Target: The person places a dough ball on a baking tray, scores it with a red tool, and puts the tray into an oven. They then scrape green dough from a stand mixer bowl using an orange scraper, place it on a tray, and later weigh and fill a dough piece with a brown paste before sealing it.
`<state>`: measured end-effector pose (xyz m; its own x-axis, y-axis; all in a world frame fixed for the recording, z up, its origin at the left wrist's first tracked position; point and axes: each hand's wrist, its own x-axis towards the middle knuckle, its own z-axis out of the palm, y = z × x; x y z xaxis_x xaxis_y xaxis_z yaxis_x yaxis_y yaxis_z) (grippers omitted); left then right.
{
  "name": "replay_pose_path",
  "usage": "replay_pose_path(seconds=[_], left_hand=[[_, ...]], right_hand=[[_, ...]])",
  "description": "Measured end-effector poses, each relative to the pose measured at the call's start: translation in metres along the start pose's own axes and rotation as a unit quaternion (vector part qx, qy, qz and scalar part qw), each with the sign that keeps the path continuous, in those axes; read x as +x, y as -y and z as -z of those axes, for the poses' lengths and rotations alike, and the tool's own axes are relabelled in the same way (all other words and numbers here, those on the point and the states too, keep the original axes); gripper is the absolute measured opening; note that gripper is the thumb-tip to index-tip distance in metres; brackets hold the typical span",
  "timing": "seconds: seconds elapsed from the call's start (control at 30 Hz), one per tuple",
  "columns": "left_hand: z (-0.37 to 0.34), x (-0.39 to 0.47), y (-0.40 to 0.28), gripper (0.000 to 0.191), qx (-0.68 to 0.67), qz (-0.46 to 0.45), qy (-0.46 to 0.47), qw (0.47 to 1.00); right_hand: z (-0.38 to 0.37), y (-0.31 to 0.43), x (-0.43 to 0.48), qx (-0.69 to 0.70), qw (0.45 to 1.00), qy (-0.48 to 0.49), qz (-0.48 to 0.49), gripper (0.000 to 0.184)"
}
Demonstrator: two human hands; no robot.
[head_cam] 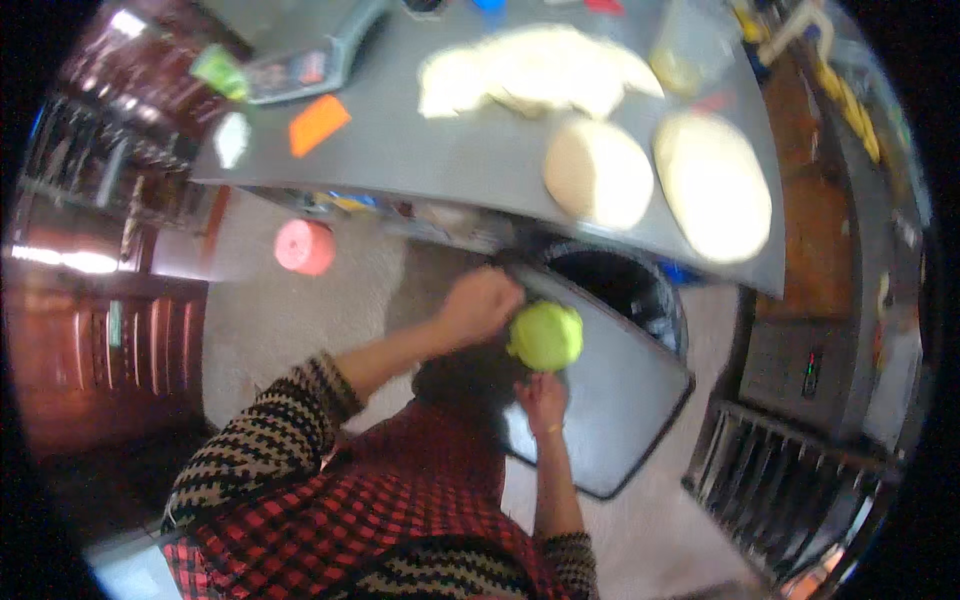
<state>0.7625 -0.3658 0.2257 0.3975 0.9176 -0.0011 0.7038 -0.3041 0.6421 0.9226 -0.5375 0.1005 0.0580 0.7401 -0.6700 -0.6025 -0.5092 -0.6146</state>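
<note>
My left hand (481,304), its fingers curled, is held beside the upper corner of a grey tray (622,420). Blur hides whether anything is in those fingers. Over the tray is a round lime-green container (549,336), and my right hand (543,401) grips it at its near side. What the container holds cannot be made out. Above, on the grey worktop (390,150), a long irregular mass of pale dough (532,67) lies behind a rounded dough piece (600,172) and a larger oval one (712,187).
A dark round tub (615,281) stands partly under the worktop's front edge, beside the tray. On the worktop are an orange scraper-like piece (319,125) and a grey scale-like device (300,71). A pink roll-shaped object (304,247) is at left; a dark rack (780,480) stands right.
</note>
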Motion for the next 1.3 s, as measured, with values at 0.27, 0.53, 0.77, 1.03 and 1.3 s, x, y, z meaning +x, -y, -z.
replay_pose_path(seconds=[0.27,0.53,0.77,1.03,1.3], left_hand=[[0.092,-0.076,0.066,0.058,-0.041,-0.368,-0.038,0.928],[0.305,-0.081,0.363,0.022,0.014,0.074,-0.142,0.987],[0.375,-0.086,0.402,0.02,0.021,0.125,-0.2,0.972],[0.357,0.026,0.375,0.05,0.147,-0.014,-0.195,0.97],[0.313,0.121,0.359,0.076,0.206,0.242,-0.002,0.948]], right_hand=[[-0.253,0.026,-0.026,0.238,0.919,0.301,-0.093,0.071],[-0.495,0.09,-0.057,-0.007,0.774,0.632,0.039,0.06],[-0.479,0.166,-0.006,-0.285,0.912,0.188,0.227,0.027],[-0.307,0.432,0.107,-0.203,0.83,-0.197,0.48,0.012],[-0.248,0.643,0.251,-0.453,0.583,-0.376,0.56,0.024]])
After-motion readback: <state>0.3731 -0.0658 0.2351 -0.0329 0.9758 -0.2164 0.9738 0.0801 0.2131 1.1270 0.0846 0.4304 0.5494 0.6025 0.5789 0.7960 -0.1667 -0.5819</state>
